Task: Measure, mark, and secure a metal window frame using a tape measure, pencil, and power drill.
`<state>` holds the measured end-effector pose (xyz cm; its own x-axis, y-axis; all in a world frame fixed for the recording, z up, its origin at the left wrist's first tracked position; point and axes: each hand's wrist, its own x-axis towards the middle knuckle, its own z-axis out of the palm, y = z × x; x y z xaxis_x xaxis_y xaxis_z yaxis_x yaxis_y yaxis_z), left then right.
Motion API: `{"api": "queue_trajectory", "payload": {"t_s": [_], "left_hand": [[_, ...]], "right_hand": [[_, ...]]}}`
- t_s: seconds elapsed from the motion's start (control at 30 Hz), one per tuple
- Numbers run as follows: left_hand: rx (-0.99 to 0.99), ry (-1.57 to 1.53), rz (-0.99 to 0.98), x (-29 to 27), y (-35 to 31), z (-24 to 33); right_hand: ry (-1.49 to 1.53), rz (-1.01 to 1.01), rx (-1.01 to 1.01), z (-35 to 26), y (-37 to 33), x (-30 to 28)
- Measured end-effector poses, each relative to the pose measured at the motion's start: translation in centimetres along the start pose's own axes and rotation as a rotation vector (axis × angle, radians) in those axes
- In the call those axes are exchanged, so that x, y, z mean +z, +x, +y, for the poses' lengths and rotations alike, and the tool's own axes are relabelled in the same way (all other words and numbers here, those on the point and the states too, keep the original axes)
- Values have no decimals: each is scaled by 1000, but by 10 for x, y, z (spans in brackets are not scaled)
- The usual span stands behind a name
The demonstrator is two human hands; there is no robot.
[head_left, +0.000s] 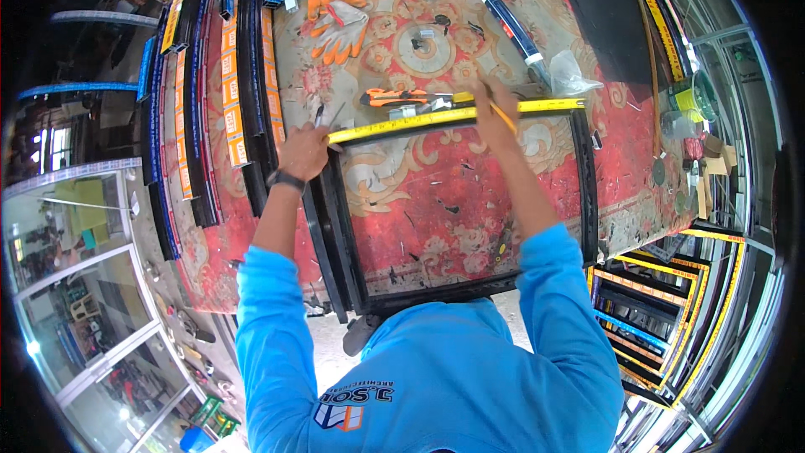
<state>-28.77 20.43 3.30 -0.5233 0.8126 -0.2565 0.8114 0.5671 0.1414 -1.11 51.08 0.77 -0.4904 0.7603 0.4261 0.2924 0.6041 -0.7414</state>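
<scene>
A dark rectangular frame [589,193] lies on the patterned cloth before me, its far rail faced by a long yellow strip [402,124] with small dark marks. At the frame's far left corner is my left hand [303,153], its fingers closed by the strip's end; what they grip is hidden. A thin pen-like piece [319,114] sticks up beside these fingers. My right hand [496,111] is over the far rail, right of its middle, slightly blurred, closed around a slim yellow stick [506,120]. Just beyond the rail lies an orange-and-black utility knife [392,97].
Long wrapped profiles [231,92] lie along the left side. Orange-and-white work gloves [340,25], a blue sealant tube [513,29] and a clear plastic bag [572,75] are on the far part of the table. Finished-looking frames [654,310] stand at the lower right.
</scene>
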Motion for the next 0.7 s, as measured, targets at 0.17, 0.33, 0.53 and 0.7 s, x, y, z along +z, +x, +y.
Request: {"api": "queue_trajectory", "payload": {"t_s": [0.17,0.33,0.53,0.7], "left_hand": [[5,-446,-623,-3,-76,9],[314,-428,-937,32,-138,80],[318,-638,-472,49,-147,150],[143,-189,-105,40,-116,118]], "right_hand": [[-400,-398,-145,-1,-47,-119],[-264,-770,-93,-56,-161,-112],[63,-537,-243,-121,-208,-52],[-5,-443,141,-87,-188,-111]]}}
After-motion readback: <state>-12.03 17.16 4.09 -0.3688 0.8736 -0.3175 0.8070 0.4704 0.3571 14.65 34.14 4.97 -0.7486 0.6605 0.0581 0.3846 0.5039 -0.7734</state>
